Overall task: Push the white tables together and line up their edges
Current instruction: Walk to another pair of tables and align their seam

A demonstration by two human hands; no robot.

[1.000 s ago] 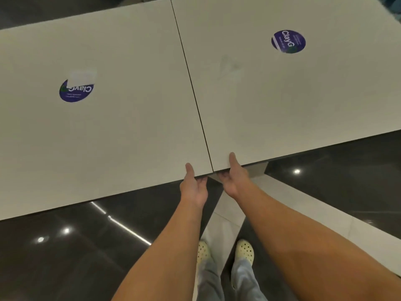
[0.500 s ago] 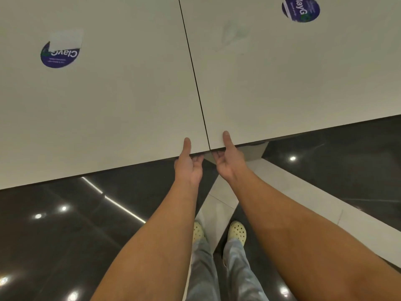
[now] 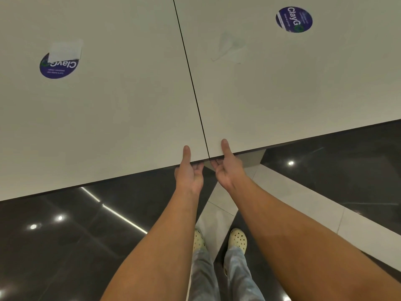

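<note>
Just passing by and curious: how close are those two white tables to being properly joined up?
Nearly there. Done: the left table and right table sit side by side, with only a thin dark seam between them. In hand: the left hand and right hand each grip a near corner, thumbs on top. Left: the near edges look almost flush, perhaps needing a slight nudge.

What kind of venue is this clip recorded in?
Probably a public eating or common area, though that is a guess: two plain white tables butted together, round branded stickers on their tops, and a glossy dark tiled floor.
</note>
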